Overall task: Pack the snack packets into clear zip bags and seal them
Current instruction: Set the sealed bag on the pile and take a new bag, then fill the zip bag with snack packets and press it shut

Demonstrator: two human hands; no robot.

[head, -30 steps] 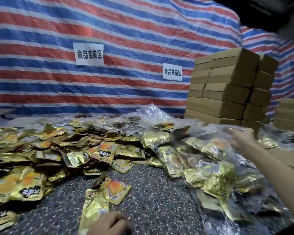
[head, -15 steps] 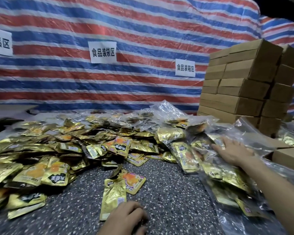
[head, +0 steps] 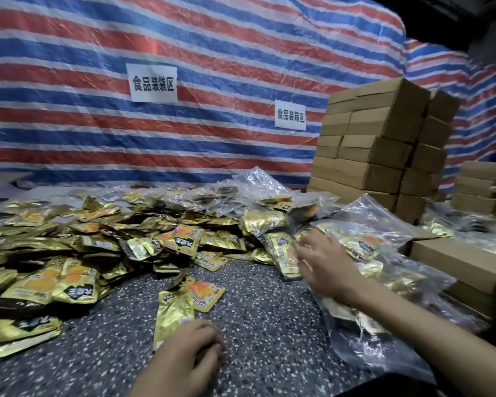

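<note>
A big heap of gold snack packets [head: 69,253] covers the left and middle of the speckled table [head: 269,325]. Clear zip bags filled with packets [head: 364,239] lie piled on the right. My right hand [head: 321,263] rests with spread fingers on that pile of filled bags, at its left edge. My left hand [head: 184,359] lies near the front edge with its fingers loosely curled, holding nothing, beside a single gold packet [head: 172,313] and an orange-faced packet [head: 204,293].
Stacked cardboard boxes [head: 384,144] stand at the back right, with more boxes [head: 476,190] further right and a flat box [head: 464,262] by the bag pile. A striped tarp [head: 212,53] with two white signs forms the back wall.
My right hand has drawn back from the far right toward me and to the left across the filled bags. My left hand came further into view near the loose packet.
</note>
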